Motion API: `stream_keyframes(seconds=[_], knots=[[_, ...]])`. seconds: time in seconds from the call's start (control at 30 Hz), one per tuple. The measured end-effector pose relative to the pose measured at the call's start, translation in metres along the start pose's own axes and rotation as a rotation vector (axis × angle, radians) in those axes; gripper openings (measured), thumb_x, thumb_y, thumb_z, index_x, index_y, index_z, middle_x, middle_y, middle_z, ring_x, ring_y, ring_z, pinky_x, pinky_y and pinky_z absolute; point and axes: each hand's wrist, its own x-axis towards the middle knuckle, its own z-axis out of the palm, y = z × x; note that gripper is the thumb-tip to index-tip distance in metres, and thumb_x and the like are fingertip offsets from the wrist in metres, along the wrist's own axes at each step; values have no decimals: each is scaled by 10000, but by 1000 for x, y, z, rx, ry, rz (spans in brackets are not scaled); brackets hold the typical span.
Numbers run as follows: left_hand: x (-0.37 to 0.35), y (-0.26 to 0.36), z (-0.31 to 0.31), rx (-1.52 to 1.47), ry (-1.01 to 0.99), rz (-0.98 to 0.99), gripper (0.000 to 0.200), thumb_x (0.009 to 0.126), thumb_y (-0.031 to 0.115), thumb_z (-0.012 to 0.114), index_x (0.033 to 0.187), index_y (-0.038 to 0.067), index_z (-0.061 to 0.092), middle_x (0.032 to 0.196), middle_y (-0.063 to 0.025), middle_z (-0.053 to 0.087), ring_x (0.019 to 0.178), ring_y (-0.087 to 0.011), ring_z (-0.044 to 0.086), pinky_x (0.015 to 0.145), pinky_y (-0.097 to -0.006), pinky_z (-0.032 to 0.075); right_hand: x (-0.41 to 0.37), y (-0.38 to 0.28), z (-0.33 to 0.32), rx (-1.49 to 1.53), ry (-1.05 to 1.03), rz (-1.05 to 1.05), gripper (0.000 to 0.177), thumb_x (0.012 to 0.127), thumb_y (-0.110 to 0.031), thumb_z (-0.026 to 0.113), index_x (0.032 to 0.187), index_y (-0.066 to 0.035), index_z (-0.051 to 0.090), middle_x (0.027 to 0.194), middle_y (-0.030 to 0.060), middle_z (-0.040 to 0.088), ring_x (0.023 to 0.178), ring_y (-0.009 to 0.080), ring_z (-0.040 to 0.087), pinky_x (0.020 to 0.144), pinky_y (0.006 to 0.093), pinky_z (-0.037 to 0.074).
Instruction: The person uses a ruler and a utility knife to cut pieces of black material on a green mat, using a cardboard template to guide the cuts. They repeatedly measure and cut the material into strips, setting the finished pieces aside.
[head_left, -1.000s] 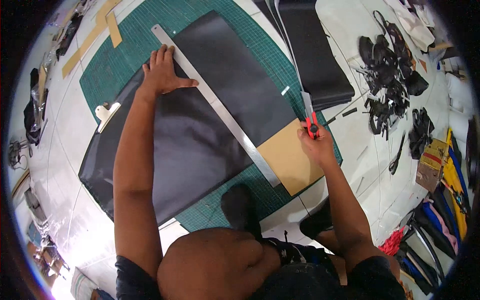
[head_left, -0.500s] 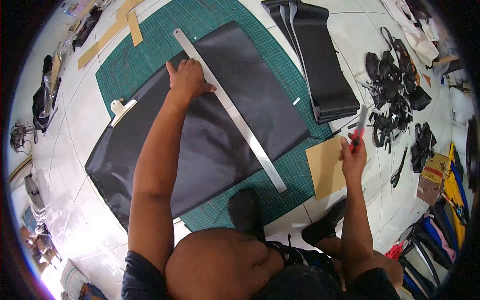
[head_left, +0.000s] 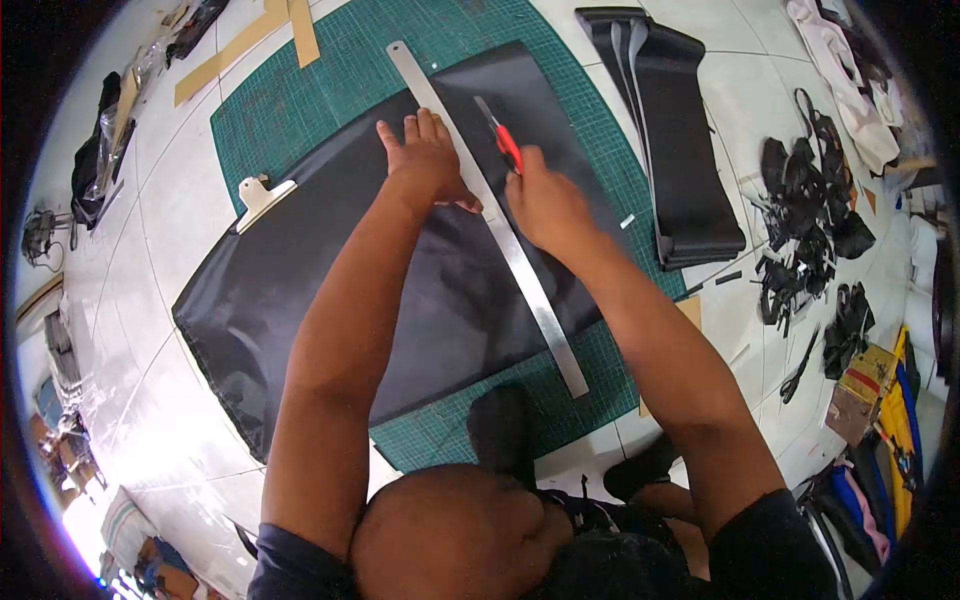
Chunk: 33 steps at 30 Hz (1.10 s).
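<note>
My left hand lies spread on a black sheet of material, its fingers and thumb at the left edge of a long steel ruler. The ruler runs diagonally across the sheet, both ends reaching past it onto the green cutting mat. A red utility knife is gripped in my right hand, over the sheet just right of the ruler. Its blade points up and left, towards the ruler's far part. A metal bulldog clip grips the sheet's left edge.
Folded black strips lie on the tiled floor right of the mat, with a heap of black scraps beyond. Brown card lies partly under my right forearm. My foot rests on the mat's near edge.
My right hand has brought the knife from the right, above the brown card, leftward to beside the ruler. My left hand stays at the ruler, its fingers more spread. The view has shifted slightly.
</note>
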Motion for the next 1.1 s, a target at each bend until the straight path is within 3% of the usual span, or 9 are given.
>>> stream_keyframes(seconds=[0.13, 0.43, 0.53, 0.6, 0.73, 0.83, 1.1], knots=[[-6, -1, -3, -57, -11, -10, 1433, 539, 662, 867, 1540, -75, 155, 1629, -216, 161, 1513, -372, 171, 1161, -687, 132, 51, -32, 11, -23, -37, -3, 309, 964, -208, 481, 1176, 12, 430, 989, 319, 671, 964, 481, 671, 840, 564, 526], [-8, -9, 3, -112, -4, 33, 1407, 559, 698, 838, 1570, 16, 138, 1645, -174, 124, 1526, -360, 114, 1162, -688, 136, 90, -55, 20, -32, -63, -51, 364, 960, -209, 493, 1197, 57, 421, 1113, 311, 653, 1102, 436, 647, 948, 503, 520], [-8, -10, 5, -110, -1, 40, 1396, 571, 703, 828, 1573, 23, 132, 1645, -174, 120, 1526, -364, 105, 1161, -691, 133, 90, -53, 21, -19, 2, -120, 314, 937, -200, 499, 1131, 44, 457, 1043, 323, 660, 1031, 473, 649, 906, 539, 515], [-6, -11, 6, -115, 15, 43, 1400, 567, 707, 825, 1574, 26, 131, 1644, -178, 118, 1526, -367, 103, 1160, -693, 131, 92, -59, 15, -4, -57, -64, 353, 960, -222, 502, 1193, 42, 477, 1134, 296, 652, 1101, 423, 645, 944, 507, 514], [-4, -11, 5, -117, 31, 66, 1437, 537, 714, 834, 1573, 15, 124, 1642, -194, 110, 1524, -374, 106, 1162, -686, 127, 87, -79, -13, 13, -173, 36, 394, 976, -245, 507, 1254, 34, 501, 1207, 264, 648, 1144, 384, 642, 969, 496, 506], [-5, -8, 10, -102, 16, 68, 1463, 527, 712, 841, 1564, -19, 113, 1641, -206, 101, 1522, -379, 113, 1169, -673, 121, 83, -70, -7, 40, -191, 16, 410, 936, -206, 516, 1262, 31, 442, 1193, 315, 630, 1129, 464, 618, 951, 524, 494], [-1, -7, 10, -49, 47, 29, 1506, 510, 735, 835, 1558, -50, 93, 1641, -209, 115, 1525, -368, 113, 1177, -661, 112, -12, -15, 15, 34, -236, 111, 307, 953, -181, 518, 1173, 10, 422, 1057, 308, 657, 1028, 488, 629, 894, 568, 484]])
